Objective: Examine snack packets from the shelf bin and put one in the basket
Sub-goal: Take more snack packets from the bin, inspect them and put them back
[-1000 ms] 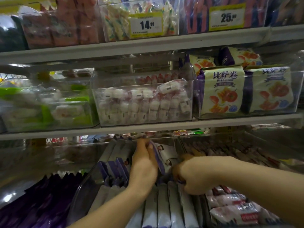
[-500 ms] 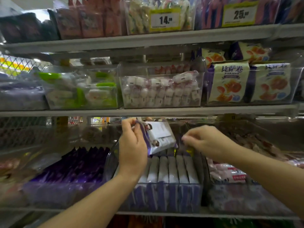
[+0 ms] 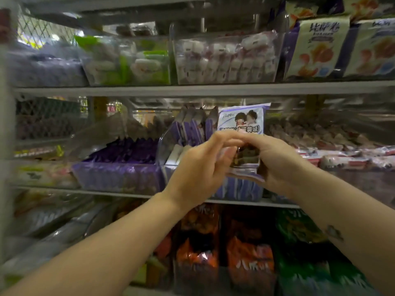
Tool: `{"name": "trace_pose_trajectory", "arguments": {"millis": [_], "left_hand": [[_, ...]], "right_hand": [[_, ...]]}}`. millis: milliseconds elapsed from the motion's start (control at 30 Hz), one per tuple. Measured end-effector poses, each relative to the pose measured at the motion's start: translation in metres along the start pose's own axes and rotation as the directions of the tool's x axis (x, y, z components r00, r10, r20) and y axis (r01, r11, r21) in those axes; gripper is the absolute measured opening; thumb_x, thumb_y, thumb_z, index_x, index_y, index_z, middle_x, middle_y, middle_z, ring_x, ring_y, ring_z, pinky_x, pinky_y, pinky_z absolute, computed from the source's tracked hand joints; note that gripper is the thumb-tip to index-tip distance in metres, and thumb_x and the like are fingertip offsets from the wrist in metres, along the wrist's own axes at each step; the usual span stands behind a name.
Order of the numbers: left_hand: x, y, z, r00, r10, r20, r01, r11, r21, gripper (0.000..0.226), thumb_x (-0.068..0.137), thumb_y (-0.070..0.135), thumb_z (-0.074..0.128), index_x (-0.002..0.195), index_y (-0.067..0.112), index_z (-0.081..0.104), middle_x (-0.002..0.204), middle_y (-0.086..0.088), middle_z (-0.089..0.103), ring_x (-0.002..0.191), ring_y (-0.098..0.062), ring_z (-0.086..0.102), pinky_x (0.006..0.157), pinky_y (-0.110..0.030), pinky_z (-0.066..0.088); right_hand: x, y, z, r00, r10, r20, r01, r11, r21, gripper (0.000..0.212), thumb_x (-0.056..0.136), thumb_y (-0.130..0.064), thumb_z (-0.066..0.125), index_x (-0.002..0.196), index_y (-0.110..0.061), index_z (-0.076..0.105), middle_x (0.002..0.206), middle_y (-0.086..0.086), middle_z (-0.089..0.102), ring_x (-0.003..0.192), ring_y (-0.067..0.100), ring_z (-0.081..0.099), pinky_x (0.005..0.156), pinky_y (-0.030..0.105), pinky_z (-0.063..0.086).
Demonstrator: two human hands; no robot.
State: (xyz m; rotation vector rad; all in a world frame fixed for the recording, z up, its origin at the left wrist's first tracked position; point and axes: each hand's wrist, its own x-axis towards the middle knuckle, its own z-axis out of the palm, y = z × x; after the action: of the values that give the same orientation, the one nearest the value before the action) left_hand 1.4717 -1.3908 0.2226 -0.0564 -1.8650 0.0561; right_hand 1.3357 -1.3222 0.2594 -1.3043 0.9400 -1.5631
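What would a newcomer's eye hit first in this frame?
First, the white-and-purple snack packet held upright at centre frame, its printed front facing the camera. The left hand pinches its left side and the right hand wraps round its lower part. Directly behind it is the clear shelf bin of matching packets, and the bright orange bags stand out on the shelf below.
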Motion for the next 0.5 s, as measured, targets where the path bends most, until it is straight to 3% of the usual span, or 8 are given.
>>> {"name": "trace_pose_trajectory", "arguments": {"millis": [100,200,267,367,500], "left_hand": [[-0.017,0.002,-0.002,0.973,-0.15,-0.175,0.158,0.987,0.033,0.016,0.099,0.012,0.048,0.113,0.007,0.055,0.096,0.003,0.068,0.091,-0.004,0.066,0.08,-0.017,0.052],[-0.04,0.005,0.001,0.848,-0.453,-0.275,0.436,0.891,-0.124,0.017,0.096,0.025,0.052,0.113,0.023,0.054,0.099,0.011,0.063,0.091,0.003,0.062,0.077,-0.012,0.049],[-0.055,0.004,0.007,0.704,-0.69,-0.168,0.633,0.717,-0.292,0.032,0.093,0.042,0.055,0.119,0.023,0.056,0.107,0.008,0.065,0.097,0.0,0.064,0.081,-0.019,0.053],[-0.073,0.002,0.019,0.536,-0.844,0.016,0.738,0.459,-0.495,0.039,0.093,0.043,0.059,0.108,0.007,0.064,0.1,-0.005,0.075,0.091,-0.018,0.073,0.081,-0.038,0.059],[-0.094,0.0,0.029,0.496,-0.867,0.052,0.707,0.368,-0.604,0.035,0.088,0.041,0.062,0.1,0.009,0.066,0.091,-0.007,0.076,0.083,-0.021,0.074,0.066,-0.028,0.059]], "right_hand": [[-0.01,0.031,-0.004,0.998,-0.05,-0.028,0.049,0.997,-0.062,0.033,0.099,-0.022,0.05,0.119,0.003,0.057,0.08,0.016,0.067,0.065,0.022,0.066,0.056,0.031,0.059],[-0.022,0.069,-0.011,0.999,-0.038,0.038,0.041,0.996,-0.075,0.022,0.096,-0.024,0.051,0.106,-0.006,0.061,0.071,0.005,0.073,0.058,0.014,0.07,0.052,0.023,0.055],[-0.026,0.092,-0.014,0.997,-0.005,0.075,0.01,0.998,-0.068,0.031,0.088,-0.029,0.057,0.111,-0.01,0.061,0.087,0.009,0.076,0.075,0.021,0.074,0.06,0.027,0.058],[-0.029,0.12,-0.014,0.995,0.002,0.104,0.015,0.987,-0.157,0.035,0.08,-0.036,0.06,0.109,-0.016,0.063,0.093,0.006,0.076,0.08,0.021,0.075,0.061,0.024,0.057],[-0.03,0.145,-0.015,0.998,-0.062,-0.012,0.057,0.963,-0.265,0.029,0.073,-0.048,0.062,0.089,-0.024,0.068,0.079,0.001,0.076,0.064,0.015,0.073,0.051,0.019,0.054]]}}
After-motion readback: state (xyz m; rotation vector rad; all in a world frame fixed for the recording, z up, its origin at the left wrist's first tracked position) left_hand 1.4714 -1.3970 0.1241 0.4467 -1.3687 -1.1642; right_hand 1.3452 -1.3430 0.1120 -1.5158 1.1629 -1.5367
